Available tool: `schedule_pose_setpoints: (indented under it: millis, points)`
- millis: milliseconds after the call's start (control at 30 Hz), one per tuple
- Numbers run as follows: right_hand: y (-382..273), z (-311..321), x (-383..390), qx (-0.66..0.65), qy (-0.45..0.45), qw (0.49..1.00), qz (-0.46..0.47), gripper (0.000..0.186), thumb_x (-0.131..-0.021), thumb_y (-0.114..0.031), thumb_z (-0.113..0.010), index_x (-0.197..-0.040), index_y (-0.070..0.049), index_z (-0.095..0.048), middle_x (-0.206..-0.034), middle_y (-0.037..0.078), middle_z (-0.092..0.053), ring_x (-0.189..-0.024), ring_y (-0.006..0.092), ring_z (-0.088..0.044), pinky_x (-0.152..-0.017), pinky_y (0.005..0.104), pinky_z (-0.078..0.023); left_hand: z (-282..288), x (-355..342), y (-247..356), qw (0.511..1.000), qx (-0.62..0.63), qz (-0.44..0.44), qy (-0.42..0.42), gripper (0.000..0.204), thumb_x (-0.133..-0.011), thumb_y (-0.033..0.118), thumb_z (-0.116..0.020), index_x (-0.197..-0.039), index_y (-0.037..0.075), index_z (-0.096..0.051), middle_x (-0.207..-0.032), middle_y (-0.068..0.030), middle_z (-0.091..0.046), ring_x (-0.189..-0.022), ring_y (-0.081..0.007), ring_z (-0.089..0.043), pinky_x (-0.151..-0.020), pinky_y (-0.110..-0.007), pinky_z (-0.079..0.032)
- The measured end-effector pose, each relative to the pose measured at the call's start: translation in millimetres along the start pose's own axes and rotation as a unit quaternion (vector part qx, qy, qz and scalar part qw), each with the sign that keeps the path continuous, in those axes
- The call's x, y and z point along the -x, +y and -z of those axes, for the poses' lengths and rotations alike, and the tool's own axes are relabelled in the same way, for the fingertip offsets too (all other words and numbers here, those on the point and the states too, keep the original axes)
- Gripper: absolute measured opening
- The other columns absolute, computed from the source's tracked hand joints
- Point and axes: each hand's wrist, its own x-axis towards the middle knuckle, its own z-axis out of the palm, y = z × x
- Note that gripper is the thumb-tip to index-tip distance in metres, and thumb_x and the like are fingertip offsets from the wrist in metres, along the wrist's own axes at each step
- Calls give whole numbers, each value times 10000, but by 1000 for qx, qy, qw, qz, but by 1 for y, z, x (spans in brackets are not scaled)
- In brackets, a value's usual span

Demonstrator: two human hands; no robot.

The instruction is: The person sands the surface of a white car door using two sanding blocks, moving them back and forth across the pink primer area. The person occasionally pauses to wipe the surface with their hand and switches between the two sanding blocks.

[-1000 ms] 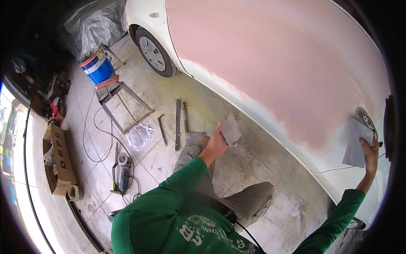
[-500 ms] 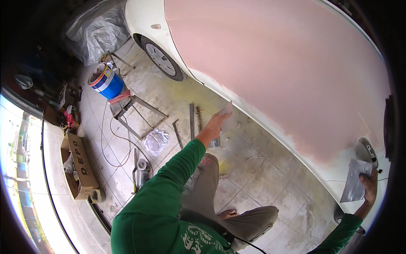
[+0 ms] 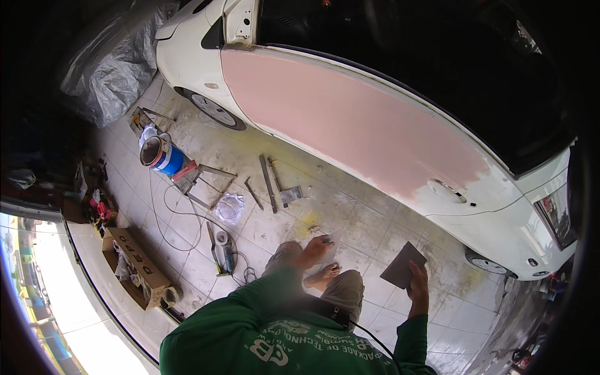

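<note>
My left hand (image 3: 315, 251) grips a thin, pale sheet (image 3: 331, 247) low in front of me, above my legs and bare foot (image 3: 324, 275). To its right my right hand (image 3: 417, 280) holds a dark grey rectangular sheet (image 3: 400, 265), apparently sandpaper, by its edge. Both hands are apart from the white car (image 3: 312, 144) beside me. Its door carries a broad matte pink patch (image 3: 350, 125), which ends near the door handle (image 3: 449, 189).
Around me on the tiles lie metal bars (image 3: 269, 184), crumpled foil (image 3: 230, 206), an angle grinder (image 3: 225, 247) and a cardboard box (image 3: 125, 259). A blue can (image 3: 162, 159) sits on a low metal stand (image 3: 209, 181); a silver cover (image 3: 106, 75) lies behind.
My right hand with its sheet has left the door handle area and come down toward me. My left hand has lowered. My view has pulled back, showing the car's dark window.
</note>
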Motion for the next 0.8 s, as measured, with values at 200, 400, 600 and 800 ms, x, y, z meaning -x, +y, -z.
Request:
schedule_pose_setpoints:
  millis: [200, 400, 600, 800]
  points:
    - [-62, -85, 127, -235, -3, 972, 18, 396, -1003, -240, -634, -1282, 35, -572, -1215, 168, -668, -1089, 303, -694, -908, 421, -606, 37, 147, 141, 972, -109, -209, 11, 396, -955, 116, -614, -1347, 66, -633, -1138, -175, -720, -1050, -221, -680, -895, -327, -521]
    - [-71, -127, 145, -375, -148, 915, -2, 325, -995, -205, -620, -1260, -19, -589, -1112, 130, -692, -964, 237, -709, -805, 343, -590, 2, 307, 269, 808, -93, -582, -11, 462, -888, -34, -559, -1309, 116, -676, -1367, -180, -606, -1157, -328, -656, -1008, -398, -520]
    - [-197, -127, 264, -383, -272, 872, 135, 433, -977, -219, -637, -1341, -7, -540, -1242, 91, -646, -1104, 211, -649, -938, 328, -539, -15, 318, 151, 779, -377, -499, 43, 325, -827, -51, -588, -1080, 76, -747, -1316, -162, -601, -1122, -315, -660, -913, -413, -569]
    - [-194, -64, 268, -208, -142, 950, 183, 361, -951, -173, -649, -1253, 20, -608, -1117, 104, -682, -1016, 209, -676, -844, 342, -571, -53, 432, 241, 717, -224, -661, -4, 261, -769, -137, -579, -980, -14, -669, -1142, -167, -631, -1017, -333, -679, -859, -397, -569]
